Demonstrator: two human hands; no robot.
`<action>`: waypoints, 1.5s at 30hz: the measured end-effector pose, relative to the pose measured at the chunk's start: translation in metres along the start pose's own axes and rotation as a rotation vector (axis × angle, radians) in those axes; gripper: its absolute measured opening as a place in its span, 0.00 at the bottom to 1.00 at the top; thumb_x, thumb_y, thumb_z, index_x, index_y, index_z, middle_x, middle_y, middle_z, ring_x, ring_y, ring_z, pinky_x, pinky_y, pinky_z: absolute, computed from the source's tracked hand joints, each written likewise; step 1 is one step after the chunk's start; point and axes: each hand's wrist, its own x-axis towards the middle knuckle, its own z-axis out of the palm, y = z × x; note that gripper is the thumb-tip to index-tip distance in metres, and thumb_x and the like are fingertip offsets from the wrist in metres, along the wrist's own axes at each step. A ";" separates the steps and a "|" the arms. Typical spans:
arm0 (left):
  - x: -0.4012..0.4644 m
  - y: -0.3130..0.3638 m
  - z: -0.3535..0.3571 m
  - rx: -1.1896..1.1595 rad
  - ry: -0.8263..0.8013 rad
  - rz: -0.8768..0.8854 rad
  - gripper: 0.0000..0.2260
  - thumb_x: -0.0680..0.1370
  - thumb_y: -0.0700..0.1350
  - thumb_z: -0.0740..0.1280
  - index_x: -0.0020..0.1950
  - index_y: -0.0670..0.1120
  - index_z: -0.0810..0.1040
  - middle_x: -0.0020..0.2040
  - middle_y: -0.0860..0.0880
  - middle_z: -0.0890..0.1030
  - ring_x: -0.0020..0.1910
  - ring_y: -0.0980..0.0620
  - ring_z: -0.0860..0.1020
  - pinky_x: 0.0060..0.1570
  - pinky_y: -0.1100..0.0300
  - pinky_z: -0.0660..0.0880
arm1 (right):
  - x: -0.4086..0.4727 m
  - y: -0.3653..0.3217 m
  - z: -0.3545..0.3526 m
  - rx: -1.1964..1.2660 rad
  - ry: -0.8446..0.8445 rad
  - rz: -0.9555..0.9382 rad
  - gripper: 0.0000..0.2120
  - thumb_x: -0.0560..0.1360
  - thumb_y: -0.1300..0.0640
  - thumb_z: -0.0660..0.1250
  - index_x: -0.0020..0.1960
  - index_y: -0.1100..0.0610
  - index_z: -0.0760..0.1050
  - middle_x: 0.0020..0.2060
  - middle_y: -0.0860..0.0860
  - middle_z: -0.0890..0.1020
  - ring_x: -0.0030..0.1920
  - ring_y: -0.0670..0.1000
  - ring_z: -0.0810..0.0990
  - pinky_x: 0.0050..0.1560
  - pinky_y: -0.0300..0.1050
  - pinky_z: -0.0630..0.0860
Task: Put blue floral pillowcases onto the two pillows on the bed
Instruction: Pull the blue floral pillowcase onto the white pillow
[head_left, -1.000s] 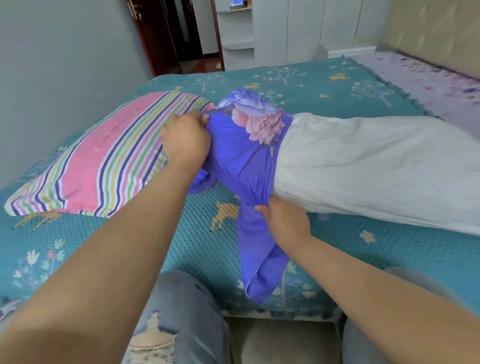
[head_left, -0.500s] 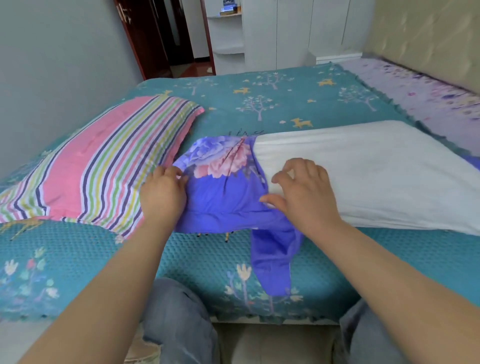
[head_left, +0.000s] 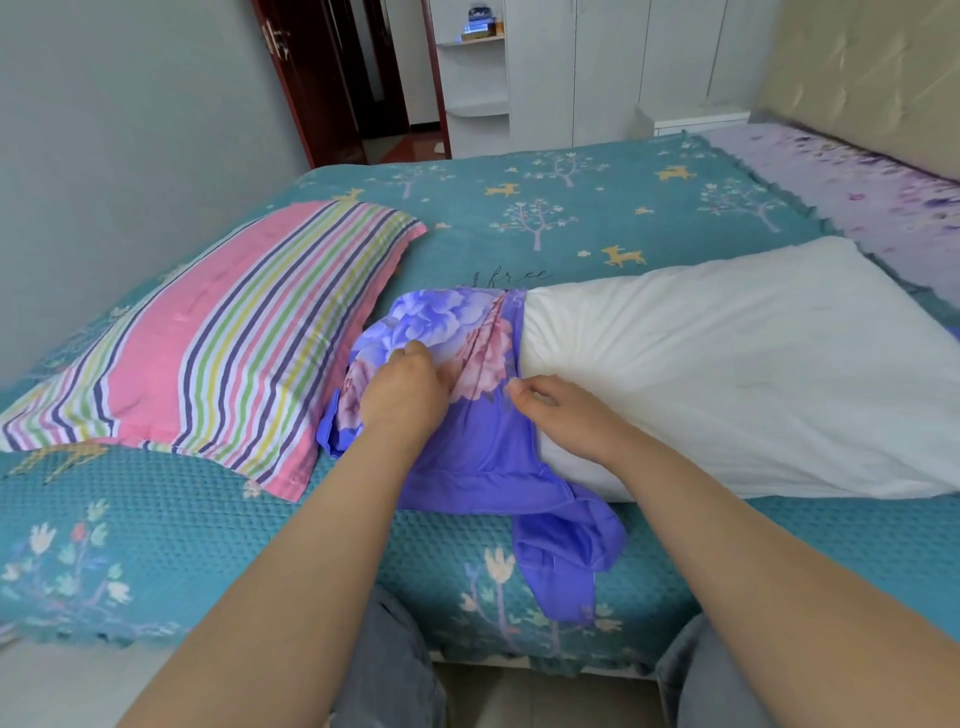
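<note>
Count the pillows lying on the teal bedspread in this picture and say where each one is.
2. The pink striped pillow lies at the left; the plain white pillow lies at the right, its near end inside the blue floral pillowcase. More may lie outside the frame.

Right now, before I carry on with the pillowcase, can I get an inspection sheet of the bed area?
Surface: teal patterned bedspread covers the bed.
Job's things: blue floral pillowcase bunched over one end of the bare white pillow; pink striped pillow beside it, no blue case.
Clutter: nothing seen.
Grippers: left hand pinches the pillowcase fabric; right hand rests at the pillowcase edge on the white pillow, grip unclear.
Cables: nothing seen.
Surroundings: white wardrobe, dark red door frame, beige padded headboard.
</note>
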 end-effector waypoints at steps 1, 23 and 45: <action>0.000 -0.001 0.003 0.002 -0.042 -0.015 0.15 0.79 0.50 0.61 0.56 0.39 0.73 0.56 0.40 0.77 0.53 0.39 0.76 0.45 0.51 0.72 | 0.000 0.000 -0.002 0.088 0.008 -0.012 0.25 0.76 0.37 0.56 0.60 0.54 0.76 0.60 0.48 0.77 0.63 0.48 0.73 0.65 0.44 0.66; -0.051 0.049 0.021 -0.270 -0.073 0.205 0.09 0.77 0.50 0.64 0.50 0.45 0.74 0.48 0.45 0.81 0.50 0.42 0.77 0.47 0.51 0.74 | 0.032 0.018 0.015 0.869 0.355 0.310 0.11 0.74 0.57 0.66 0.45 0.67 0.79 0.33 0.60 0.82 0.32 0.56 0.80 0.38 0.51 0.80; -0.104 -0.042 0.030 0.286 0.131 0.168 0.23 0.57 0.55 0.80 0.41 0.44 0.76 0.37 0.45 0.78 0.37 0.44 0.78 0.31 0.56 0.73 | 0.003 0.001 0.046 -0.062 0.047 -0.088 0.31 0.63 0.36 0.72 0.57 0.56 0.75 0.53 0.50 0.78 0.56 0.46 0.77 0.62 0.39 0.71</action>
